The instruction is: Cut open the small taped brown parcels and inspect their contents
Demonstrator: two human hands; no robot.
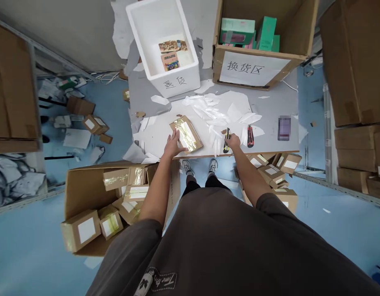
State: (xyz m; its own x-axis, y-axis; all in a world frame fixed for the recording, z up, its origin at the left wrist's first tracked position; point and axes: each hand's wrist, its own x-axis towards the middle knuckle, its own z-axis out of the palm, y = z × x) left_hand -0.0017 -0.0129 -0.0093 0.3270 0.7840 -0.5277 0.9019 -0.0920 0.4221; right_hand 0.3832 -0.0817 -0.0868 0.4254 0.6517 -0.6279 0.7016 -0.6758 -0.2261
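A small brown carton [187, 133] with shiny yellowish tape lies on the table, tilted, near its front edge. My left hand [174, 145] holds its left side and lower corner, thumb and fingers spread around them. To the right, my right hand [233, 141] has its fingers closed on a black and yellow box cutter [227, 140], which lies upright in the view beside the scraps. A red and black cutter [250, 136] rests on the table just right of that hand, untouched. White paper and film scraps [208, 109] lie behind the carton.
At the back stand a white foam box [180, 84] with packets inside and a large labelled carton [217, 65] holding green boxes. A phone [284, 128] lies at the right. Below the table's edge, an open carton [82, 181] at left and a pile of parcels [272, 174] at right.
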